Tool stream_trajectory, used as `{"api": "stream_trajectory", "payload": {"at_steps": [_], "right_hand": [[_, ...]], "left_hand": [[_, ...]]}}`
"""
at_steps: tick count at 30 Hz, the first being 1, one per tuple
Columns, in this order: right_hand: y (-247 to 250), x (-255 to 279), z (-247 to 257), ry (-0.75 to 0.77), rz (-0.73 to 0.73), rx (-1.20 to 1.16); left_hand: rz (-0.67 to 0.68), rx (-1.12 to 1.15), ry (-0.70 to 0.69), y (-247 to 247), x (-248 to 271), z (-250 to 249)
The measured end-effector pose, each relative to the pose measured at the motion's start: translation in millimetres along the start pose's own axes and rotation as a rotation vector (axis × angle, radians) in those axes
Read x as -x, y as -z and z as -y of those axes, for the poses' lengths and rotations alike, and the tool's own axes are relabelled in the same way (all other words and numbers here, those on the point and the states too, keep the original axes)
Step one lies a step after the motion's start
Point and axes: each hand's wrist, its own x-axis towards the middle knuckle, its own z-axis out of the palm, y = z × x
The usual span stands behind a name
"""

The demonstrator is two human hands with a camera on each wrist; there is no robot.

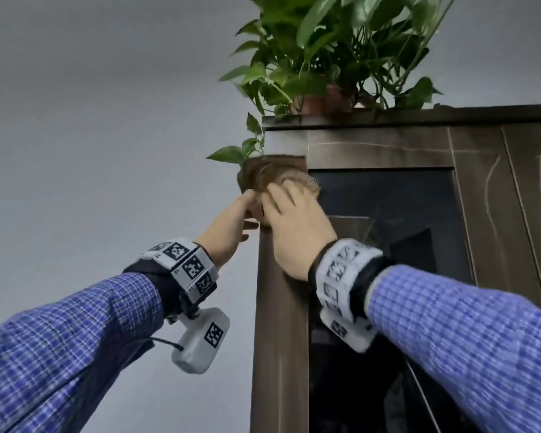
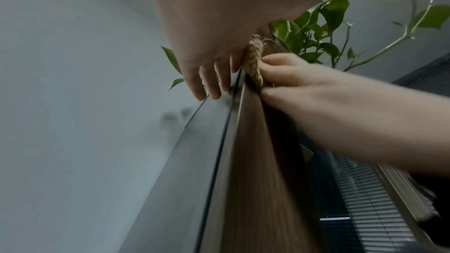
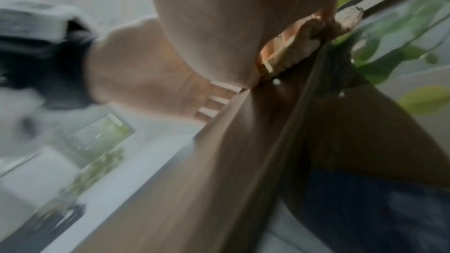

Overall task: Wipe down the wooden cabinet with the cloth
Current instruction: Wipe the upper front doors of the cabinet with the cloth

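Observation:
The dark wooden cabinet [image 1: 278, 307] stands tall at centre right, with both my hands at its upper left corner. A brown cloth [image 1: 281, 175] is folded over that front-left edge, just below the top. My right hand [image 1: 281, 189] lies on the front face and grips the cloth; in the left wrist view its curled fingers [image 2: 268, 64] pinch the cloth [image 2: 254, 61] against the edge. My left hand [image 1: 247, 210] is round the corner on the side panel, with its straight fingers [image 2: 209, 84] resting flat on the wood beside the cloth. The right wrist view is blurred.
A leafy potted plant [image 1: 341, 51] stands on the cabinet top, and some leaves hang down beside the cloth. A dark glass door [image 1: 388, 229] fills the cabinet front right of my right hand. A plain grey wall [image 1: 107, 120] is on the left.

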Motion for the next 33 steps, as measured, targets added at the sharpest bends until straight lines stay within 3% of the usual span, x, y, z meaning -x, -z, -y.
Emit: {"api": "stream_trajectory", "payload": {"at_steps": [3,6,9,13,16,21,23,25,27,30,33], "right_hand": [[-14,16,5,0.065,0.043,-0.028],[-10,-9,-3,0.047,0.009,-0.004],[0,-52,-15,-0.030,0.005,0.026],[2,-78,-31,-0.115,-0.021,0.016],[0,-73,-48,-0.222,-0.055,-0.066],[1,-47,-74,-0.448,-0.095,-0.109],[5,-53,-62,-0.403,-0.030,-0.056],[2,-61,-40,-0.230,0.006,0.043],[-1,-63,-25,-0.146,-0.006,-0.006],[5,-59,-37,-0.120,-0.014,-0.018],[9,-48,-85,-0.258,0.002,-0.031]], "left_hand": [[0.032,-0.092,-0.062,4,-6,-10],[0.036,-0.102,-0.159,5,-21,-23],[-0.014,-0.015,-0.161,2,-41,-29],[-0.073,-0.066,-0.103,0,-67,-20],[-0.046,-0.114,-0.070,-1,-53,-28],[0.017,-0.391,-0.071,4,-60,-26],[-0.001,-0.465,-0.083,4,-62,-33],[-0.022,-0.522,-0.135,1,-64,-38],[-0.023,-0.559,-0.156,1,-73,-35],[-0.016,-0.555,-0.135,7,-80,-28],[-0.020,-0.587,-0.092,10,-76,-28]]}}
